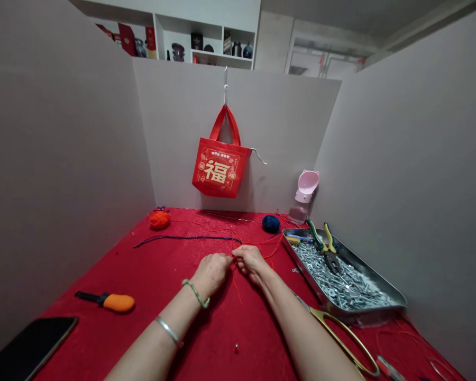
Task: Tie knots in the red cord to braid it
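My left hand (211, 272) and my right hand (251, 262) meet over the middle of the red cloth (174, 286). Both are closed in a pinch on a thin orange-red cord (235, 283), fingertips almost touching. The cord runs back across the cloth toward the far side. A dark blue cord (186, 238) lies stretched out just beyond my hands. An orange yarn ball (159, 219) sits at the far left and a dark blue yarn ball (270, 223) at the far right. My left wrist wears a green beaded bracelet and a silver bangle.
A metal tray (381, 275) of screws with pliers (325, 244) stands on the right. Gold-handled scissors (341, 338) lie under my right forearm. An orange-handled tool (111, 301) and a phone (27, 346) lie at left. A red bag (220, 165) hangs on the back panel beside a pink dispenser (306, 191).
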`<state>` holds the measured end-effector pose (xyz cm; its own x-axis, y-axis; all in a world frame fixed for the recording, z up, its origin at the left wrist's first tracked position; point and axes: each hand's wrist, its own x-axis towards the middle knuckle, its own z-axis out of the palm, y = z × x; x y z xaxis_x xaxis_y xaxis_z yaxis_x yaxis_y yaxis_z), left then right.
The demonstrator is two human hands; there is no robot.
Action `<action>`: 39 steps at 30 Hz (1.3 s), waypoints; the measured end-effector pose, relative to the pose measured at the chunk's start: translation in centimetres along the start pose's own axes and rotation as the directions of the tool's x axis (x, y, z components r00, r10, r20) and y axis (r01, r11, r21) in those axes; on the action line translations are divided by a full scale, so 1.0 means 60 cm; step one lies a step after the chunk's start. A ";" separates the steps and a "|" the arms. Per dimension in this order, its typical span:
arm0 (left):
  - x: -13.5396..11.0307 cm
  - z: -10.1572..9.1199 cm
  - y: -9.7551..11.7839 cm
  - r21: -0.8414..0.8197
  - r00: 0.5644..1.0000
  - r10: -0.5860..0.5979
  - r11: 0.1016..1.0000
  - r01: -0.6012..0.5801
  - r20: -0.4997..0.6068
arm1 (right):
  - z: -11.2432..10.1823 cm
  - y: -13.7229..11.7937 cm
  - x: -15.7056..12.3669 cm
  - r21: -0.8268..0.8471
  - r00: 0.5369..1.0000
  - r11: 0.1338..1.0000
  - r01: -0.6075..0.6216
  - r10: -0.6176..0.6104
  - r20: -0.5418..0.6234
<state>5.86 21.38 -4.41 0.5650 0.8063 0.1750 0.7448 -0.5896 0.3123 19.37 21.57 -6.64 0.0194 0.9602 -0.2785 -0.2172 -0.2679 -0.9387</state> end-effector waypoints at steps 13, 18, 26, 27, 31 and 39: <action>-0.029 -0.168 -0.020 0.357 0.802 -0.532 0.829 0.430 0.271 | -0.012 -0.014 -0.012 -0.178 0.999 0.984 -0.002 0.011 0.050; 0.022 -0.119 -0.010 -0.138 0.932 -0.353 0.922 0.362 0.083 | -0.013 -0.014 -0.009 -0.189 0.994 0.982 0.009 0.012 0.108; 0.068 -0.021 0.018 -0.580 0.830 -0.382 0.595 0.557 0.405 | -0.021 -0.015 -0.006 -0.154 0.988 0.988 0.013 0.011 0.155; 0.069 -0.020 0.018 -0.594 0.829 -0.389 0.578 0.560 0.403 | -0.022 -0.015 -0.005 -0.148 0.987 0.989 0.012 0.012 0.158; 0.070 -0.019 0.009 -0.637 0.828 -0.371 0.530 0.561 0.420 | -0.021 -0.014 -0.002 -0.164 0.983 0.986 0.012 0.018 0.182; 0.073 -0.005 -0.005 -0.721 0.840 -0.359 0.438 0.537 0.408 | -0.025 -0.010 -0.001 -0.219 0.973 0.973 0.069 -0.017 0.229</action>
<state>8.00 25.14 -3.47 0.3519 0.8697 -0.3460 0.3743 0.2081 0.9037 20.95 21.58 -6.40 -0.2012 0.9572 -0.2082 0.0032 -0.2119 -0.9773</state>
